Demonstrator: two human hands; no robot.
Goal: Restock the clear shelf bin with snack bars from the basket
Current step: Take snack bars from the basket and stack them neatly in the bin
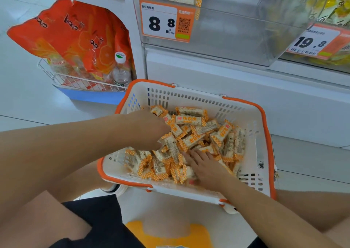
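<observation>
A shop aisle with a pale glossy floor point(28, 100) and white shelving is seen from above, and a white plastic basket point(253, 134) with an orange rim and slotted walls stands on the floor against the shelf base. Inside the basket lies a loose heap of snack bars point(191, 134), small oblong pieces in clear crinkled wrappers with orange checkered ends. The left hand point(149, 128) reaches in from the left with a bare, almost straight forearm; its fingers are bent down into the heap around some bars, but how firm the grip is cannot be told. The right hand point(204, 164) comes from the lower right and lies flat, palm down, fingers straight and spread on the bars, grasping nothing. Above the basket, the clear shelf bin point(236, 34) of smooth transparent plastic sits on the shelf, with a few of the same bars visible at its top edge and an orange price tag point(166, 20) showing 8.8 on its front. To the left, a white wire rack point(79, 81) holds large shiny orange bags point(72, 35) and a clear bottle point(121, 71) with a white cap
</observation>
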